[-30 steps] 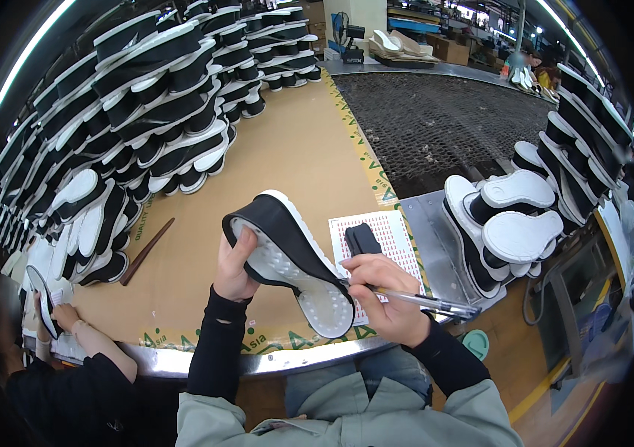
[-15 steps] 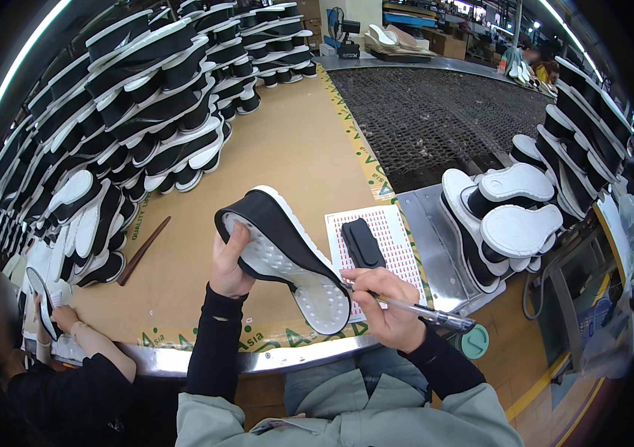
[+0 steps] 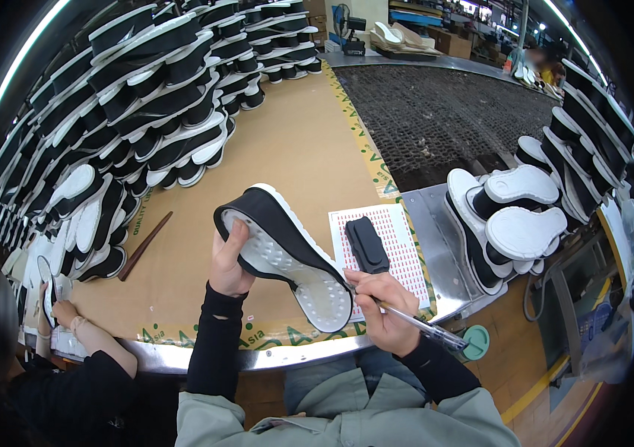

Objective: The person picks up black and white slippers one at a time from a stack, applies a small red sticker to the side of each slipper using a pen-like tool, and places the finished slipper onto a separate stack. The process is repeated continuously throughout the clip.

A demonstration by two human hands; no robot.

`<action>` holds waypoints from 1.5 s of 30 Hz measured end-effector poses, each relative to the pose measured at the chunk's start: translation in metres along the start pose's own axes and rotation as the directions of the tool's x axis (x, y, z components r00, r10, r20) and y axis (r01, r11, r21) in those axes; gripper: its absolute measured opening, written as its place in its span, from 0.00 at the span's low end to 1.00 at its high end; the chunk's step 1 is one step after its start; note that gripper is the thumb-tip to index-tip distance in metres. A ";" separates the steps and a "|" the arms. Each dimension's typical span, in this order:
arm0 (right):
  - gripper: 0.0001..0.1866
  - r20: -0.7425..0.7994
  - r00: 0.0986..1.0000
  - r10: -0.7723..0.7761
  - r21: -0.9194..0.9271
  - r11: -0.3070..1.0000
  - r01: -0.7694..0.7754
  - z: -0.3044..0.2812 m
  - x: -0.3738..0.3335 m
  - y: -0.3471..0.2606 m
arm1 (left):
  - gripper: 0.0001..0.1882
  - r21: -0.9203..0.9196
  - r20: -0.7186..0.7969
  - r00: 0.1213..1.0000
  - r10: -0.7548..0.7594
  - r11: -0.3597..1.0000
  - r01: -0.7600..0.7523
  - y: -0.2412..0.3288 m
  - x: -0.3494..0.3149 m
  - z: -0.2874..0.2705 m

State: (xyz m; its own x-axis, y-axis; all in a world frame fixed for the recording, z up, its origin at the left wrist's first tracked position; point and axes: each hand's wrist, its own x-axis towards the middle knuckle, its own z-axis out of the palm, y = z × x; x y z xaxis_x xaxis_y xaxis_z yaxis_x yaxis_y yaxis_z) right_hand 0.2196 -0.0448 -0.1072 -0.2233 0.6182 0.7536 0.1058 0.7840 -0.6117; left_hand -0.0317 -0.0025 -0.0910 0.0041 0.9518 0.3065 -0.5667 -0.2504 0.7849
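A black-and-white shoe sole [image 3: 284, 257] is held tilted above the table, its studded white inner face turned toward me. My left hand [image 3: 230, 261] is closed round its upper left end, the thumb pressing inside the rim. In my right hand [image 3: 387, 304] a slim clear-barrelled pen [image 3: 427, 328] is pinched, its dark-capped end pointing down to the right. The fingertips and the pen's front end are at the sole's right edge; the tip itself is hidden. Just beyond that hand, a black oblong block [image 3: 367, 244] lies on a white sheet with red marks [image 3: 405, 257].
Tall stacks of soles [image 3: 146, 82] fill the left side. More soles [image 3: 514, 220] are piled on the metal ledge at right. A dark brown stick [image 3: 146, 246] lies on the tan table [image 3: 257, 141]. A mesh conveyor [image 3: 444, 112] runs beyond. A co-worker [image 3: 71, 372] handles a sole at left.
The sole has shifted very slightly, and my right hand has moved a little lower along its edge. The pen's rear end has dropped slightly. My left hand keeps its grip.
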 end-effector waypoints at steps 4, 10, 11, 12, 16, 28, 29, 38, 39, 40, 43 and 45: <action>0.02 0.000 1.000 -0.016 0.011 1.000 0.016 -0.001 0.001 0.000 | 0.26 0.000 -0.018 1.000 -0.006 1.000 0.006 -0.003 0.002 -0.003; 0.04 0.032 0.999 0.021 0.047 0.999 -0.022 -0.001 0.000 -0.001 | 0.26 -0.068 0.013 1.000 0.000 0.998 0.001 -0.007 0.003 -0.015; 0.05 -0.017 0.998 0.058 0.161 0.985 -0.055 -0.002 -0.003 -0.003 | 0.27 -0.089 0.041 0.999 0.008 0.996 -0.005 -0.006 0.004 -0.016; 0.06 -0.060 0.993 0.101 0.274 0.958 -0.081 -0.004 -0.007 -0.007 | 0.30 -0.087 0.045 0.999 -0.004 0.996 0.008 -0.006 0.003 -0.019; 0.08 -0.249 0.953 0.173 0.379 0.923 -0.069 -0.023 -0.002 -0.022 | 0.39 -0.210 0.141 0.990 -0.017 0.977 0.047 -0.006 -0.001 -0.038; 0.10 -0.585 0.811 0.029 -0.317 0.912 -0.262 -0.164 0.008 -0.024 | 0.24 0.134 -0.541 0.785 0.302 0.952 -0.274 0.091 -0.083 -0.155; 0.10 -0.599 0.801 -0.006 -0.357 0.897 -0.260 -0.174 0.012 -0.020 | 0.24 0.175 -0.663 0.656 0.361 0.927 -0.333 0.099 -0.092 -0.151; 0.09 -0.700 0.693 -0.170 -0.567 0.722 -0.396 -0.261 0.017 -0.009 | 0.27 0.824 -0.437 0.088 0.895 0.359 0.438 0.139 -0.144 -0.211; 0.09 -0.695 0.697 -0.178 -0.578 0.714 -0.394 -0.263 0.018 -0.010 | 0.28 0.860 -0.346 0.102 0.933 0.272 0.431 0.137 -0.143 -0.204; 0.09 -0.690 0.702 -0.176 -0.584 0.708 -0.397 -0.264 0.019 -0.011 | 0.28 0.887 -0.251 0.116 0.961 0.180 0.425 0.135 -0.141 -0.197; 0.08 -0.684 0.713 -0.153 -0.586 0.697 -0.413 -0.263 0.012 -0.015 | 0.27 0.946 -0.076 0.165 0.983 0.018 0.324 0.132 -0.125 -0.154; 0.08 -0.678 0.723 -0.132 -0.575 0.709 -0.409 -0.262 0.008 -0.013 | 0.26 0.989 -0.048 0.281 0.959 0.007 0.147 0.124 -0.109 -0.131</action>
State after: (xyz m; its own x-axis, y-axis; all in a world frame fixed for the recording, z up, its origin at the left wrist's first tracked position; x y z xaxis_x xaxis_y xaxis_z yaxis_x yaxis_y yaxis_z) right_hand 0.4704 -0.0355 -0.0306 0.4815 0.3821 0.7887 0.7231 0.3352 -0.6039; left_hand -0.2101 -0.1138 -0.0977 -0.5817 0.0359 0.8126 0.8118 -0.0371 0.5827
